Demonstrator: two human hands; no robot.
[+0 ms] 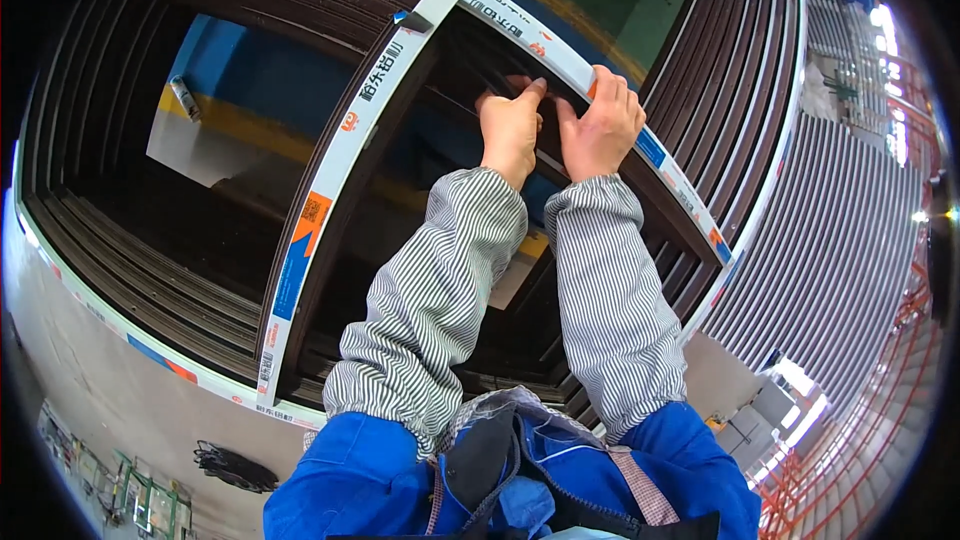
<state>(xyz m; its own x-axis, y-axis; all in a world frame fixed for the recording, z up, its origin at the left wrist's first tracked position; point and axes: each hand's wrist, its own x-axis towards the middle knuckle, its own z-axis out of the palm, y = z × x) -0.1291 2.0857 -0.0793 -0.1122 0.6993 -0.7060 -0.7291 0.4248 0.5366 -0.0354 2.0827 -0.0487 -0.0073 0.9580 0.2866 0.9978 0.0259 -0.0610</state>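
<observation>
Before me lies a stack of dark brown metal window frames (320,177), the top one faced with white printed film. My right hand (603,127) grips its far rail (520,25), fingers over the filmed face and thumb on the dark inner side. Just left of it, my left hand (510,132) is at the inner side of the same rail. Its thumb and fingers are closed together; what they hold, if anything, is too dark to make out. Both forearms wear striped sleeve covers and reach across the opening.
A filmed crossbar (335,165) divides the frame to my left. Through the left opening, a small can-like object (185,98) shows below. Long stacked profiles (815,250) stand on the right. A black coiled bundle (234,467) lies on the floor at lower left.
</observation>
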